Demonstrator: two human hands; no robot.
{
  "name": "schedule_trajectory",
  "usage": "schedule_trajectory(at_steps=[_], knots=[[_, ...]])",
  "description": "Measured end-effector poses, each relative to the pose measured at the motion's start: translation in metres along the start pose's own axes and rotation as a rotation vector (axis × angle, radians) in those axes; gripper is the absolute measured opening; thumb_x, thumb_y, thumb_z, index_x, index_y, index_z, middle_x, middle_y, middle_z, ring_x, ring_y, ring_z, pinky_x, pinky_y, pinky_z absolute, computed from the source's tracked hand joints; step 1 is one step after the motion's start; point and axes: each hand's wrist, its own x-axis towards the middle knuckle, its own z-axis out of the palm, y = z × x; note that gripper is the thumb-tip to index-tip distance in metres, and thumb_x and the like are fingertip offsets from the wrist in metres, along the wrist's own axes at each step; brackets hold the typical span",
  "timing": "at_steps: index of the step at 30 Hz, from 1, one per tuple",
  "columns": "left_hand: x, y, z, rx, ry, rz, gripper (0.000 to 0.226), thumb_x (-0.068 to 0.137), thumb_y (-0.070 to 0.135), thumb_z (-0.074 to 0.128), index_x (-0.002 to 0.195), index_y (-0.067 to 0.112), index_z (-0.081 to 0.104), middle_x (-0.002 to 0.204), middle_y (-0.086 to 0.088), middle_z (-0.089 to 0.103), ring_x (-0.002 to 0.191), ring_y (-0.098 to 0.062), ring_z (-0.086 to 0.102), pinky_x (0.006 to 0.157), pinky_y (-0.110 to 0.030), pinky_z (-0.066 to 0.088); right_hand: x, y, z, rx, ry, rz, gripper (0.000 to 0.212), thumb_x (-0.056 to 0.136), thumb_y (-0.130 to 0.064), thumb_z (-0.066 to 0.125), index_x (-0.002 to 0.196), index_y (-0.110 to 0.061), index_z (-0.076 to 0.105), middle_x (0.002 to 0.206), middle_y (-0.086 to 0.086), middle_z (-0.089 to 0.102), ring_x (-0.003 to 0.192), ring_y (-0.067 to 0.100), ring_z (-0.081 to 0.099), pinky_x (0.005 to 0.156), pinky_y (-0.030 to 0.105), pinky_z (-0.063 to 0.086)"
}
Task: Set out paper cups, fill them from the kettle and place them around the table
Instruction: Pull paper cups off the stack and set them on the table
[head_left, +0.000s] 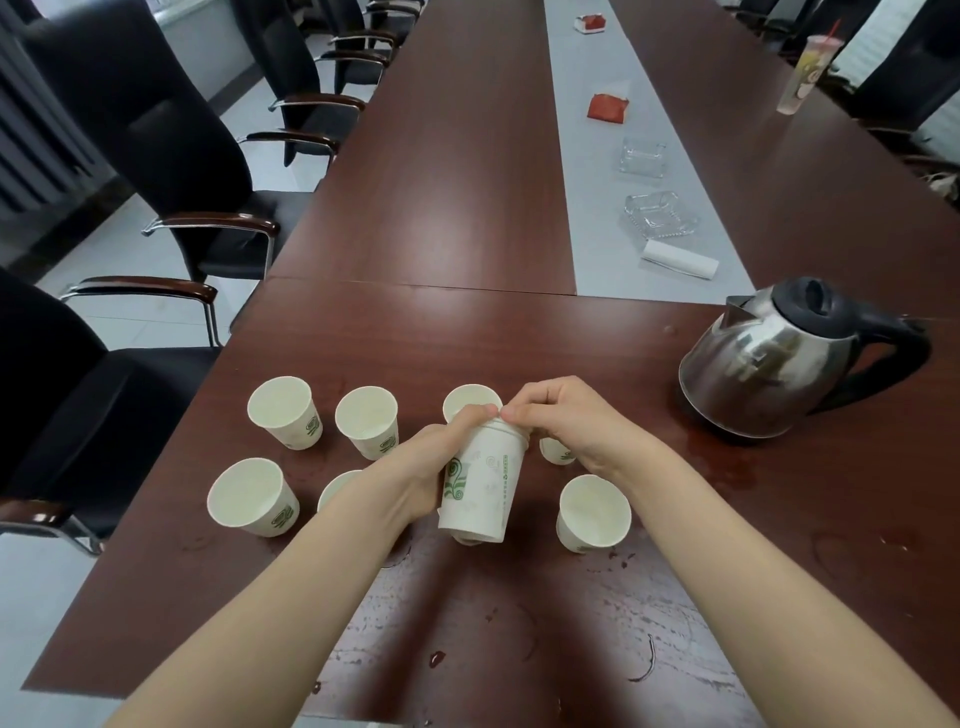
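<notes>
My left hand (423, 462) grips a stack of white paper cups (480, 483) with green print, held just above the dark wooden table (467, 338). At the stack's top rim, my right hand (561, 415) pinches the edge of a cup. Several single paper cups stand upright on the table around the hands: two at the back left (283, 410) (366, 426), one at the front left (252, 496), one at the front right (592, 512). Others are partly hidden behind my hands and forearm. A steel kettle (769, 358) with a black handle stands at the right.
Spilled water lies in front of the kettle's base (727, 457). Two glass ashtrays (657, 215), a lying paper roll (678, 260) and red packets (608, 106) sit on the grey centre strip. A plastic drink cup (805, 73) stands far right. Black armchairs (197, 182) line the left side.
</notes>
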Motion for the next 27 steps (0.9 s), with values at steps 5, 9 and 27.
schedule_trajectory(at_steps=[5, 9, 27], knots=[[0.007, 0.003, -0.001, -0.049, -0.037, -0.025, 0.080, 0.048, 0.043, 0.075, 0.113, -0.002, 0.062, 0.091, -0.016, 0.065, 0.081, -0.031, 0.062, 0.091, -0.047, 0.049, 0.001, 0.001, 0.002, 0.012, 0.074, 0.005, 0.022, 0.085, -0.008, 0.065, 0.064, -0.015, 0.067, 0.073, 0.002, 0.064, 0.071, 0.011, 0.055, 0.074, 0.028, 0.041], [0.011, 0.005, 0.002, -0.073, -0.074, -0.060, 0.030, 0.083, 0.033, 0.060, 0.093, 0.005, 0.062, 0.075, -0.009, 0.063, 0.066, -0.023, 0.059, 0.075, -0.036, 0.049, 0.002, 0.001, 0.005, -0.015, 0.129, 0.007, 0.024, 0.086, -0.010, 0.064, 0.062, -0.016, 0.065, 0.069, -0.001, 0.061, 0.068, 0.009, 0.053, 0.069, 0.025, 0.040], [0.024, 0.008, 0.009, -0.180, -0.057, -0.105, 0.021, 0.079, 0.028, 0.059, 0.083, 0.008, 0.059, 0.063, -0.006, 0.060, 0.051, -0.019, 0.058, 0.058, -0.028, 0.050, 0.015, 0.004, 0.020, 0.014, 0.364, 0.135, 0.031, 0.090, -0.016, 0.057, 0.060, -0.015, 0.049, 0.059, -0.006, 0.047, 0.053, 0.007, 0.038, 0.053, 0.021, 0.030]])
